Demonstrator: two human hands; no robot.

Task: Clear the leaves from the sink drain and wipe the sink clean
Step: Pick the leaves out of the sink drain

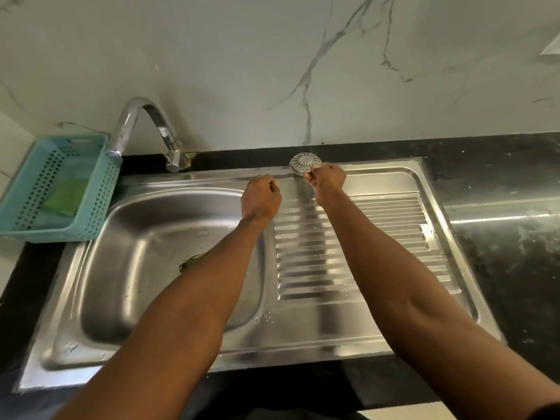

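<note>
A steel sink (127, 268) with a ribbed drainboard (363, 244) is set into a black counter. My right hand (328, 180) pinches the round metal drain strainer (304, 162) at the sink's back rim. My left hand (262, 197) hovers over the basin's far right corner with its fingers curled; whether it holds anything is not visible. A few green leaves (189, 263) lie in the basin, partly hidden by my left forearm, which also covers the drain.
A chrome tap (145, 128) curves over the basin's back left. A light blue plastic basket (57, 186) at the left holds a green sponge (65, 197). The black counter (500, 237) runs on to the right, and a marble wall rises behind.
</note>
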